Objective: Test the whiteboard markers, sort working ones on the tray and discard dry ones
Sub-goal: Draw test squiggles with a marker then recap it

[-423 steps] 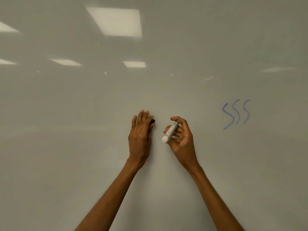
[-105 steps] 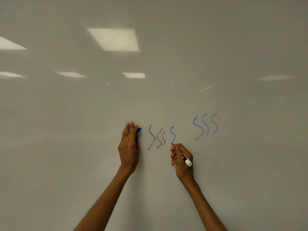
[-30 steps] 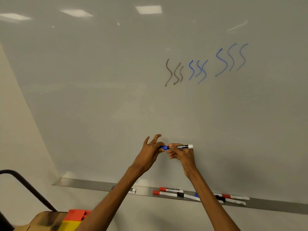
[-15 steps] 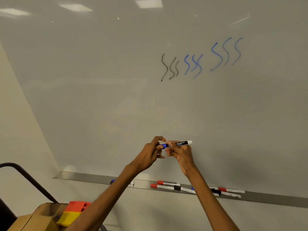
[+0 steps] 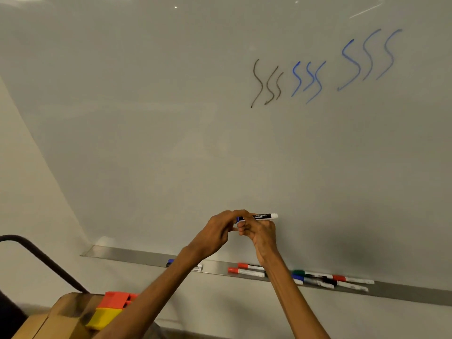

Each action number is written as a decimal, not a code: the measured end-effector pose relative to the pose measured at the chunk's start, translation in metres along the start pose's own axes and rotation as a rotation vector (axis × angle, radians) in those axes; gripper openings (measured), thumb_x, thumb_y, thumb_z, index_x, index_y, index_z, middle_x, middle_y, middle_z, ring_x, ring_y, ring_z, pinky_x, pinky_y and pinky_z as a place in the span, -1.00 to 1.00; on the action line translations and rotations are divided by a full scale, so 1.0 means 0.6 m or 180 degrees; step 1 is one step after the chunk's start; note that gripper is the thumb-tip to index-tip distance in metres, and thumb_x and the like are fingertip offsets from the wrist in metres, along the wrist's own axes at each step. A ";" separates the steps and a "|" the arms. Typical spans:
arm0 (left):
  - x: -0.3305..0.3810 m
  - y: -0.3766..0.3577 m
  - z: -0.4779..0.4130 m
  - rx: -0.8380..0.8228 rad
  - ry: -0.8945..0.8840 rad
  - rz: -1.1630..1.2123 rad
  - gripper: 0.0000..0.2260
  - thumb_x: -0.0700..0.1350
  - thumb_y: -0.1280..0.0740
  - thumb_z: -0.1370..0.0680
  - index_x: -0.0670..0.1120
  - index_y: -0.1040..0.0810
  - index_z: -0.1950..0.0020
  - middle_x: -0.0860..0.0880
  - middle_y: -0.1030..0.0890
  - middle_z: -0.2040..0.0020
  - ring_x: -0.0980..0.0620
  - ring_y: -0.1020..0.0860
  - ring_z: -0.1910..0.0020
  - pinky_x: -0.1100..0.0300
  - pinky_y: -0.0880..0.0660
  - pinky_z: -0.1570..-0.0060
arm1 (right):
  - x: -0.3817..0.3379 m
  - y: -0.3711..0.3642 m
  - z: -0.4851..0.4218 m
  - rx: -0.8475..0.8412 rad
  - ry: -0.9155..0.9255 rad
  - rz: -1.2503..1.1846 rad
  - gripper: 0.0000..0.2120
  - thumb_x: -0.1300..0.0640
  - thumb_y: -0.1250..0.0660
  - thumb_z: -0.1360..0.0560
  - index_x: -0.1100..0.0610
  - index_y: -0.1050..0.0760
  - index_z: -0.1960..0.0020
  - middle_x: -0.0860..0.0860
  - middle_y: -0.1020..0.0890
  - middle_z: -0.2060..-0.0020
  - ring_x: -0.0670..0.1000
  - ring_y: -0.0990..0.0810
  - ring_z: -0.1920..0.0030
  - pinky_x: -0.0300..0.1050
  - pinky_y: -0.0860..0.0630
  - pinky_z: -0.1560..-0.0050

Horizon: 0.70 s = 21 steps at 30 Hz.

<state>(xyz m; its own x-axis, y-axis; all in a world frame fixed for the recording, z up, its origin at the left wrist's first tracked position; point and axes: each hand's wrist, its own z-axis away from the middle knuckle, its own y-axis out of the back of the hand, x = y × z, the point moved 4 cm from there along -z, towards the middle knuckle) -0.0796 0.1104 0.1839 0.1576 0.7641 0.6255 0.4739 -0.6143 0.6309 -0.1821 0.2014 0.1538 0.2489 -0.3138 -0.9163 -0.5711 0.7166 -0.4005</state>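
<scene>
I hold a blue whiteboard marker [image 5: 265,216] level in front of the whiteboard [image 5: 171,118]. My right hand [image 5: 259,232] grips its white-and-black barrel. My left hand [image 5: 219,231] pinches the blue cap end, of which only a sliver shows between the fingers. Below, the metal tray [image 5: 127,255] carries several markers: a blue-capped one [image 5: 171,262] at the left, two red ones [image 5: 245,271] in the middle, and green, blue, black and red ones [image 5: 330,280] at the right. On the board are a faint grey set of squiggles [image 5: 266,84] and two blue sets [image 5: 308,80].
A cardboard box [image 5: 56,319] with red and yellow blocks [image 5: 107,311] sits at the lower left. A dark curved bar [image 5: 41,258] rises beside it. The beige wall [image 5: 22,179] borders the whiteboard on the left.
Since the squiggles were drawn, both hands have dropped below them and met. My left fingers have closed over the marker's blue cap end. The view has tilted down a little.
</scene>
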 end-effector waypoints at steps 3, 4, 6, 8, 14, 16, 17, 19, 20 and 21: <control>-0.049 0.019 0.002 -0.0093 0.0018 -0.0328 -0.36 -0.46 -0.05 -0.51 0.12 -0.31 -0.46 -0.01 -0.55 -0.08 0.05 -0.52 0.00 0.19 -0.51 -0.14 | 0.030 -0.025 -0.020 0.0002 -0.0038 0.0037 -0.89 0.21 -0.38 -0.51 0.24 -0.62 0.13 0.17 -0.66 0.35 0.06 -0.64 0.38 -0.13 -0.60 0.32; -0.069 0.026 0.006 -0.0174 0.0103 -0.0392 -0.39 -0.42 -0.06 -0.55 0.13 -0.28 -0.48 0.07 -0.53 -0.13 0.13 -0.50 -0.03 0.28 -0.48 -0.15 | 0.044 -0.032 -0.027 -0.0065 -0.0062 0.0120 -0.89 0.19 -0.38 -0.51 0.23 -0.62 0.12 0.17 -0.67 0.34 0.06 -0.65 0.36 -0.13 -0.60 0.31; -0.113 0.040 0.018 -0.0328 0.0313 -0.0519 -0.53 -0.26 -0.10 -0.65 0.13 -0.22 -0.49 0.15 -0.50 -0.08 0.26 -0.48 0.00 0.43 -0.40 -0.09 | 0.074 -0.048 -0.043 -0.0255 -0.0195 0.0339 -0.88 0.15 -0.40 -0.50 0.20 -0.63 0.08 0.15 -0.69 0.30 0.07 -0.67 0.29 -0.13 -0.60 0.29; -0.161 0.056 0.032 -0.0336 0.0484 -0.0602 -0.67 -0.08 -0.13 -0.67 0.09 -0.31 -0.44 0.11 -0.56 -0.06 0.22 -0.51 0.02 0.42 -0.40 -0.03 | 0.110 -0.064 -0.062 -0.0416 -0.0444 0.0500 -0.84 0.09 -0.42 -0.48 0.17 -0.63 0.02 0.13 -0.71 0.24 0.09 -0.68 0.22 -0.10 -0.61 0.26; -0.291 0.091 0.081 -0.0298 0.0775 -0.0855 -0.80 -0.04 -0.27 -0.60 -0.04 -0.58 -0.18 0.03 -0.63 -0.02 0.09 -0.56 0.06 0.23 -0.49 0.03 | 0.211 -0.068 -0.110 -0.0310 -0.0518 0.0815 -0.87 0.30 -0.49 -0.40 0.24 -0.64 0.06 0.10 -0.67 0.23 0.03 -0.60 0.23 -0.14 -0.60 0.25; -0.332 0.092 0.101 -0.0350 0.0933 -0.0914 -0.84 -0.09 -0.34 -0.57 -0.06 -0.61 -0.12 0.01 -0.64 0.00 0.06 -0.58 0.06 0.23 -0.48 0.03 | 0.248 -0.072 -0.119 -0.0507 -0.0237 0.1475 -0.87 0.34 -0.51 -0.36 0.16 -0.65 0.15 0.00 -0.67 0.28 -0.07 -0.61 0.27 -0.18 -0.56 0.20; -0.352 0.091 0.110 -0.0392 0.1031 -0.0928 -0.85 -0.11 -0.35 -0.55 -0.07 -0.61 -0.10 0.00 -0.65 0.01 0.04 -0.58 0.06 0.24 -0.47 0.04 | 0.270 -0.076 -0.124 -0.0588 -0.0121 0.1808 -0.84 0.34 -0.50 -0.37 0.10 -0.65 0.16 -0.07 -0.68 0.26 -0.14 -0.62 0.25 -0.20 -0.54 0.14; -0.383 0.080 0.127 -0.0482 0.1220 -0.0911 -0.85 -0.13 -0.34 -0.55 -0.07 -0.61 -0.11 0.00 -0.65 -0.01 0.03 -0.59 0.03 0.26 -0.47 0.01 | 0.314 -0.078 -0.128 -0.0631 0.0082 0.2475 -0.83 0.28 -0.45 -0.43 0.04 -0.66 0.08 -0.13 -0.68 0.17 -0.22 -0.62 0.14 -0.22 -0.51 0.00; -0.396 0.073 0.135 -0.0529 0.1290 -0.0885 -0.84 -0.15 -0.33 -0.56 -0.07 -0.61 -0.13 0.00 -0.65 -0.04 0.04 -0.60 0.00 0.29 -0.47 -0.01 | 0.333 -0.079 -0.128 -0.0614 0.0208 0.2827 -0.84 0.25 -0.41 -0.47 0.03 -0.67 0.02 -0.12 -0.68 0.11 -0.20 -0.61 0.08 -0.23 -0.49 -0.06; -0.410 0.065 0.144 -0.0576 0.1382 -0.0838 -0.81 -0.18 -0.33 -0.56 -0.07 -0.60 -0.15 0.00 -0.64 -0.07 0.06 -0.59 -0.02 0.33 -0.47 -0.03 | 0.349 -0.081 -0.124 -0.0610 0.0357 0.3126 -0.83 0.22 -0.37 -0.50 0.05 -0.66 -0.04 -0.09 -0.68 0.06 -0.16 -0.59 0.03 -0.25 -0.47 -0.10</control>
<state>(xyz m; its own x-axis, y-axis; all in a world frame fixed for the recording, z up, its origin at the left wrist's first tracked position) -0.0248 -0.0844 0.0147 -0.3372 0.7686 0.5436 0.2861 -0.4664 0.8370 -0.1602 0.0545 -0.0185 -0.4692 0.2980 -0.8313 -0.6025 0.5802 0.5481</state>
